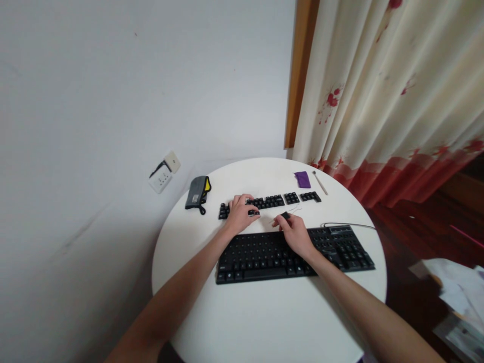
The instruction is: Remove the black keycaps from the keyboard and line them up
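Note:
My left hand (239, 214) rests over the left part of a row of loose black keycaps (268, 202), its fingers spread and its thumb apart from the index finger. A couple of keycaps (254, 213) show close to its thumb; whether they are touched I cannot tell. My right hand (295, 232) is closed around a wire keycap puller (286, 215) with a black grip and thin wires sticking out. Beneath that hand lies a black keyboard (257, 273). Many of its upper left positions are bare of caps, while the bottom row and right side carry keys.
On the round white table (242, 312) are a grey pouch (196, 192) with yellow lining, a purple cloth (302, 179) and a thin brush (320, 183). The keyboard cable (350, 223) runs off to the right. A wall socket (161, 178) and a patterned curtain (355, 101) stand beyond.

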A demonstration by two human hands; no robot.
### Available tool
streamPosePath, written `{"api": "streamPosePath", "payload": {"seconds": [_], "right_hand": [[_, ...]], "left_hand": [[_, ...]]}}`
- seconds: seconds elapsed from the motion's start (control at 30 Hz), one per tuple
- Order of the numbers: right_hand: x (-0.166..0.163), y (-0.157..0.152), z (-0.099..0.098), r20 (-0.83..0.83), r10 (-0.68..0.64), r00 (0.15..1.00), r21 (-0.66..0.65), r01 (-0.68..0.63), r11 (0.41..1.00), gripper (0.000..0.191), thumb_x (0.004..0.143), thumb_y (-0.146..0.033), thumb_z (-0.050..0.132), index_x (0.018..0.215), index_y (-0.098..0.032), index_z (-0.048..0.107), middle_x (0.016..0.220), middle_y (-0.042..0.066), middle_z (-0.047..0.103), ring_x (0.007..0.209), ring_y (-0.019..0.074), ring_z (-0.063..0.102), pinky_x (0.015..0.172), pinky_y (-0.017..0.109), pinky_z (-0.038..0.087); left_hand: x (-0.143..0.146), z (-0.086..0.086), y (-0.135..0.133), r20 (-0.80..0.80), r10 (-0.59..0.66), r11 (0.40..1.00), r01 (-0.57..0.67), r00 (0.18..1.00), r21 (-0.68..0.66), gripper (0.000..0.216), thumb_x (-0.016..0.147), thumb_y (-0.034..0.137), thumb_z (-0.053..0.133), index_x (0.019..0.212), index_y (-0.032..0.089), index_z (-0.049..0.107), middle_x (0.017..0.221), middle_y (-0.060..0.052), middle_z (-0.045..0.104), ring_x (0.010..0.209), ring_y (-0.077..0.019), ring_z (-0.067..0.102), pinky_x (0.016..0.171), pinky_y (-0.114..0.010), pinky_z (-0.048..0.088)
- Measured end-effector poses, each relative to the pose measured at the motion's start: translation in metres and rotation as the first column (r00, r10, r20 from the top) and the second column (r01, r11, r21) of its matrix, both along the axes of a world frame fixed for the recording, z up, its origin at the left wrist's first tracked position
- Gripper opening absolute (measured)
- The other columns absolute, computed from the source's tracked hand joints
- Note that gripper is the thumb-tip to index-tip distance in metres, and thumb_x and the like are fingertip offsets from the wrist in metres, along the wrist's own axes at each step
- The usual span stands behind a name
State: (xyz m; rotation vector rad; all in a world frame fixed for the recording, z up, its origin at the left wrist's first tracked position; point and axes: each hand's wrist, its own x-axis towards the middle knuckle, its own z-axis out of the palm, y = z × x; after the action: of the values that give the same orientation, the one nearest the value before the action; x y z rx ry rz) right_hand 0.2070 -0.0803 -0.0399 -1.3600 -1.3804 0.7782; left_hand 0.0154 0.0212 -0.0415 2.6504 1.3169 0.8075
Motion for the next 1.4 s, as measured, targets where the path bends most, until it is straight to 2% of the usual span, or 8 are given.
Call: {"api": "streamPosePath", "payload": {"seconds": [0.13, 0.5, 0.87, 0.93, 1.0, 1.13, 1.23, 1.4], "right_hand": [[0.001, 0.000, 0.001, 0.007, 0.005, 1.000, 0.003, -0.005, 1.000, 0.036, 0.090, -0.038, 0.047, 0.075, -0.015, 0.071, 0.074, 0.006, 0.071, 0.065, 0.0174, 0.061, 0.065, 0.027, 0.045], [0.000, -0.001, 0.003, -0.001, 0.010, 1.000, 0.005, -0.010, 1.000, 0.036, 0.090, -0.036, 0.048, 0.074, -0.015, 0.071, 0.072, 0.006, 0.070, 0.063, 0.0165, 0.060, 0.064, 0.026, 0.045], [0.006, 0.003, 0.004, 0.001, 0.029, 1.000, -0.008, -0.029, 1.000, 0.035, 0.090, -0.040, 0.048, 0.078, -0.015, 0.069, 0.078, 0.007, 0.071, 0.066, 0.0168, 0.062, 0.064, 0.027, 0.046], [0.011, 0.003, 0.006, 0.003, 0.045, 0.999, -0.010, -0.045, 0.999, 0.034, 0.090, -0.041, 0.049, 0.080, -0.014, 0.068, 0.075, 0.006, 0.069, 0.065, 0.0166, 0.061, 0.062, 0.026, 0.046], [0.017, 0.002, 0.012, 0.012, 0.115, 0.993, -0.008, -0.115, 0.993, 0.031, 0.090, -0.040, 0.049, 0.085, -0.015, 0.066, 0.069, 0.004, 0.066, 0.061, 0.0154, 0.058, 0.059, 0.025, 0.045], [0.027, -0.005, 0.027, 0.114, 0.341, 0.933, -0.003, -0.343, 0.939, 0.023, 0.090, -0.034, 0.051, 0.081, -0.017, 0.062, 0.063, -0.001, 0.060, 0.058, 0.0134, 0.054, 0.060, 0.024, 0.043], [0.030, -0.010, 0.033, 0.189, 0.478, 0.858, -0.038, -0.480, 0.877, 0.022, 0.088, -0.031, 0.053, 0.073, -0.017, 0.062, 0.061, -0.001, 0.059, 0.058, 0.0134, 0.053, 0.059, 0.024, 0.043], [0.030, -0.018, 0.033, 0.185, 0.636, 0.749, -0.108, -0.627, 0.771, 0.020, 0.083, -0.030, 0.058, 0.073, -0.017, 0.070, 0.059, -0.002, 0.062, 0.055, 0.0130, 0.053, 0.053, 0.022, 0.043]], "left_hand": [[0.000, -0.005, 0.001, -0.015, 0.004, 1.000, -0.004, 1.000, 0.001, 0.012, 0.070, 0.032, 0.079, 0.079, 0.027, 0.074, 0.119, -0.003, 0.051, 0.111, -0.0291, 0.039, 0.093, -0.048, 0.034], [0.000, -0.010, 0.005, -0.003, 0.105, 0.994, -0.105, 0.995, 0.014, 0.043, 0.068, 0.031, 0.078, 0.108, 0.025, 0.063, 0.114, -0.006, 0.049, 0.106, -0.0290, 0.042, 0.094, -0.045, 0.037], [-0.002, -0.004, 0.003, 0.040, 0.124, 0.992, -0.123, 0.992, -0.012, 0.044, 0.070, 0.032, 0.076, 0.112, 0.026, 0.063, 0.116, -0.007, 0.052, 0.106, -0.0301, 0.045, 0.094, -0.048, 0.037], [-0.003, 0.002, -0.001, 0.068, 0.059, 0.998, -0.057, 0.996, -0.027, 0.032, 0.077, 0.030, 0.070, 0.108, 0.024, 0.064, 0.111, -0.007, 0.055, 0.104, -0.0278, 0.047, 0.094, -0.046, 0.038], [-0.003, 0.007, -0.008, 0.080, -0.089, 0.992, 0.095, 0.993, -0.078, 0.019, 0.084, 0.028, 0.062, 0.102, 0.022, 0.065, 0.103, -0.005, 0.059, 0.100, -0.0236, 0.051, 0.093, -0.041, 0.040], [0.000, 0.012, -0.029, 0.058, -0.417, 0.872, 0.417, 0.907, -0.254, 0.016, 0.089, 0.030, 0.056, 0.099, 0.021, 0.064, 0.096, -0.003, 0.063, 0.091, -0.0181, 0.057, 0.085, -0.032, 0.044], [0.004, 0.012, -0.040, 0.028, -0.500, 0.810, 0.479, 0.865, -0.339, 0.018, 0.086, 0.031, 0.060, 0.100, 0.021, 0.064, 0.093, -0.003, 0.064, 0.085, -0.0177, 0.058, 0.078, -0.029, 0.046], [0.007, 0.013, -0.041, 0.044, -0.493, 0.790, 0.469, 0.869, -0.395, 0.020, 0.085, 0.029, 0.061, 0.102, 0.021, 0.065, 0.093, -0.003, 0.064, 0.085, -0.0181, 0.060, 0.077, -0.029, 0.046]]}}
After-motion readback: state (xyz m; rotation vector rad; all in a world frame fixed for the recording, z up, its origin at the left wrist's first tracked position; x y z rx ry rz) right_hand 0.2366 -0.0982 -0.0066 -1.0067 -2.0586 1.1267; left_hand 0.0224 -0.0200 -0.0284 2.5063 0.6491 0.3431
